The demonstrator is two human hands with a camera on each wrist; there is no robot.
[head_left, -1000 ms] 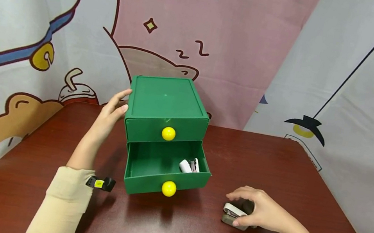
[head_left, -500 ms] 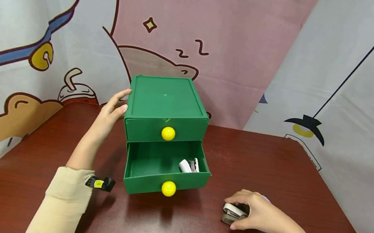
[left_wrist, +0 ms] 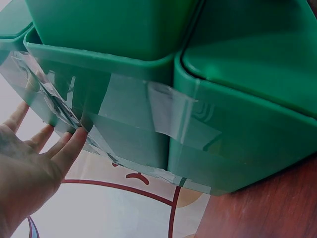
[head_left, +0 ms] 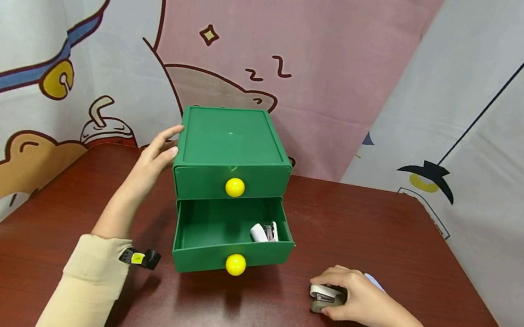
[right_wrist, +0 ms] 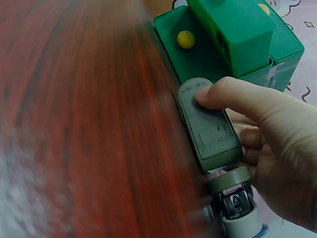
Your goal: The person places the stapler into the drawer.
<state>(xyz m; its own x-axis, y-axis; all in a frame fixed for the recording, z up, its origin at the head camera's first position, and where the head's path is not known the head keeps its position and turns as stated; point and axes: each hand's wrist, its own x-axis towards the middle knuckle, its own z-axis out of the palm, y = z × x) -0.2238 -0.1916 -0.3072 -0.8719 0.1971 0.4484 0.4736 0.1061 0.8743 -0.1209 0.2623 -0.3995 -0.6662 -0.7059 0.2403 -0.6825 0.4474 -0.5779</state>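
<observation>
A green two-drawer unit (head_left: 233, 137) with yellow knobs stands on the table, its lower drawer (head_left: 199, 260) pulled out. Inside that drawer, at the right, lies a small white stapler-like thing (head_left: 260, 233) with metal parts. My left hand (head_left: 150, 160) has its fingertips against the unit's left side wall, fingers loosely spread. Low on the right, my right hand (head_left: 361, 298) grips a stapler (head_left: 320, 305) with white top and grey-green base. The right wrist view shows the thumb pressed on the base (right_wrist: 213, 134); the far fingers are partly hidden.
Just beyond the right hand, a pale lilac edge (head_left: 374, 281) shows on the table. The right wrist view has another stapler (right_wrist: 237, 201), end-on, below the held one. A patterned cloth (head_left: 333, 73) hangs behind the brown table (head_left: 358, 226).
My right thumb and fingers have closed round the stapler, and the hand has shifted slightly left with it. The lilac edge behind it has come into view. The left hand stays on the unit.
</observation>
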